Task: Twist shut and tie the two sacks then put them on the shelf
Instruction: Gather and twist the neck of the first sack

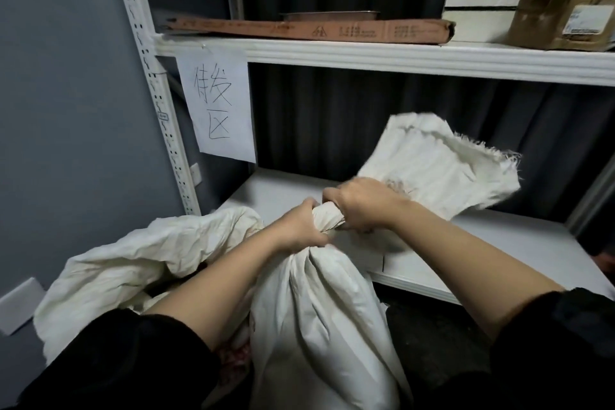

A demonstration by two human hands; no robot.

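Observation:
A full white sack stands in front of me, below the front edge of the lower shelf. Its neck is bunched and twisted. My left hand grips the neck from the left, just under the twist. My right hand grips the neck right above it, and the sack's frayed loose top fans out to the upper right over the shelf. A second white sack lies at the left with its mouth open and crumpled.
A white metal rack upright rises at the left, with a handwritten paper sign hanging from the upper shelf. A flat brown box, a white box and a brown carton lie up there. Dark curtain behind.

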